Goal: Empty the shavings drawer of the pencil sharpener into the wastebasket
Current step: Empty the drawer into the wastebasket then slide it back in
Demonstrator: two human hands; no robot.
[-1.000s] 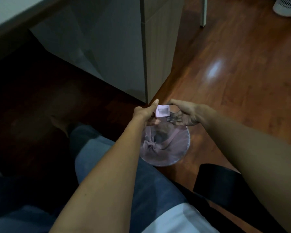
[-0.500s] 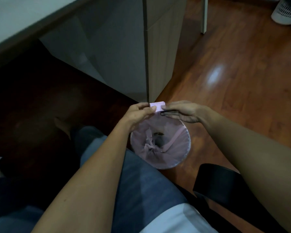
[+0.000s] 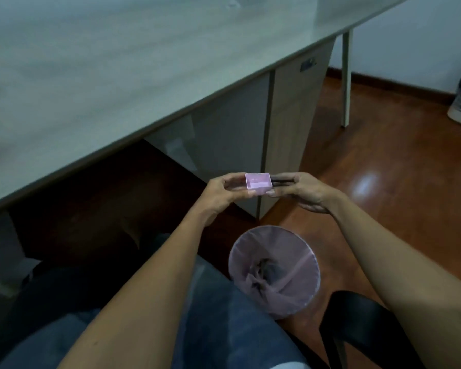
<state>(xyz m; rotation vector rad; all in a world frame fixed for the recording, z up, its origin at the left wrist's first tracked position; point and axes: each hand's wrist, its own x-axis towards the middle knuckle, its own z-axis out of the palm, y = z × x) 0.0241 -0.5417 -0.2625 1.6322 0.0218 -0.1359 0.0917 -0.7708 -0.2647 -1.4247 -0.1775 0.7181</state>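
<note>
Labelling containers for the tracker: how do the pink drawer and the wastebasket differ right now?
Shape: the drawer is a small rectangular box; the wastebasket is round and much larger.
Support: the drawer is held in the air between the left hand and right hand; the wastebasket stands on the floor, nearer the camera.
Contents: the drawer looks empty; the wastebasket shows dark debris at the bottom.
Both are pinkish with the opening upward.

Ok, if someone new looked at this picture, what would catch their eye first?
Probably the small pink drawer, open side up, held between the left hand and right hand in the middle of the view. Next, the round wastebasket with its pink liner on the wooden floor below, nearer the person. The right hand also seems to hold something dark beside the drawer.
</note>
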